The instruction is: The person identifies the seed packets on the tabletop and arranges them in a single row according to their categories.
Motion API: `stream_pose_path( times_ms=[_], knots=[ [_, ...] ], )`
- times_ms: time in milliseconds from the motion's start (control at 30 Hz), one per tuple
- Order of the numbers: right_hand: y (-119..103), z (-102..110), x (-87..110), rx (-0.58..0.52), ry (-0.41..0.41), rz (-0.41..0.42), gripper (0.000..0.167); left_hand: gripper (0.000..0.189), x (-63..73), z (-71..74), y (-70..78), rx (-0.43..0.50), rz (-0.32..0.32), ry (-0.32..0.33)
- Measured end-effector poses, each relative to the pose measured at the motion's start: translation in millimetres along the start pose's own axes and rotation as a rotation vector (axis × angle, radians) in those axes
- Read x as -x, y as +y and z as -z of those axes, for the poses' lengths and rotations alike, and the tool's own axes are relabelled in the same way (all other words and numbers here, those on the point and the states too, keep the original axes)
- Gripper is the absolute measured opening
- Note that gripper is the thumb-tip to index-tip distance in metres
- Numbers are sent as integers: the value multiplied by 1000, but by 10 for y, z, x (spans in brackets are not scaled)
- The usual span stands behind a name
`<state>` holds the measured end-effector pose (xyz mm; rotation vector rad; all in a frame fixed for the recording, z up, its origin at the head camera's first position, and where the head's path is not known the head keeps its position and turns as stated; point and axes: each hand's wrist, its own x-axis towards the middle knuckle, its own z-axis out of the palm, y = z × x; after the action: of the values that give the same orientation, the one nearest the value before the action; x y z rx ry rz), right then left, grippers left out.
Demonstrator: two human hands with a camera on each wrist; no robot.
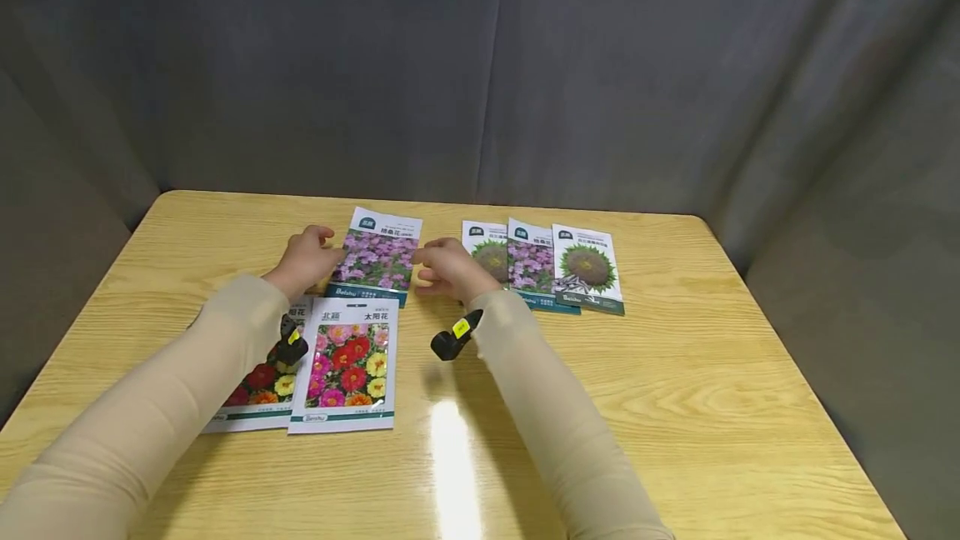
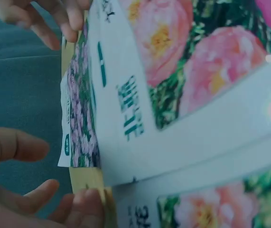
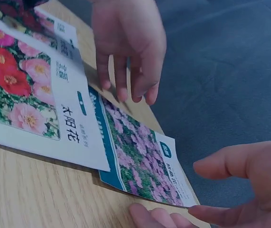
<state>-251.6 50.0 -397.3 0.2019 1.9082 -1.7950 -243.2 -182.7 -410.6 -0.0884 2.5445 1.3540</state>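
Purple pkt [image 1: 377,255] on bench [image 1: 675,390], at 12 o'clock of mixed-flower pkt [image 1: 351,367], btwn L hand [image 1: 303,262] & R hand [image 1: 457,267]; both grips loose, fingers apart, nothing held. Sunflower pkts [image 1: 588,267] at 3 o'clock overlap another purple one [image 1: 532,267], prob. so each front shows.

The person wears a long, plain beige cloth sleeve on the left arm [image 1: 168,390] and a matching long beige cloth sleeve on the right arm [image 1: 555,407]. Both are smooth and fairly close-fitting, faintly creased in places, and reach the wrists. The 2 hands, left [image 1: 302,261] and right [image 1: 455,267], are bare. At the inner side of each wrist sits 1 small, rounded black device, left [image 1: 289,350] and right [image 1: 447,347], each bearing 1 bright yellow label; the print on the labels is too small to read.
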Motion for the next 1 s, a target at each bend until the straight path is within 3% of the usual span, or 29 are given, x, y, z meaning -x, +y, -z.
stream_pose_path(
  times_ms=[200, 467, 767, 1000],
  knots=[
    [11, -44, -60, 117, 54, 11, 62, 65, 23, -20, 17, -43, -24, -94],
    [25, -128, -111, 157, 67, 38, 42, 68, -6, -24, 52, -41, 33, -134],
    [57, -189, -100, 329, 74, 100, 38, 68, -56, -113, 88, 19, 59, -101],
    [69, -210, -100, 359, 108, 119, 48, 72, -61, -157, 120, 84, 69, -75]
  ],
)
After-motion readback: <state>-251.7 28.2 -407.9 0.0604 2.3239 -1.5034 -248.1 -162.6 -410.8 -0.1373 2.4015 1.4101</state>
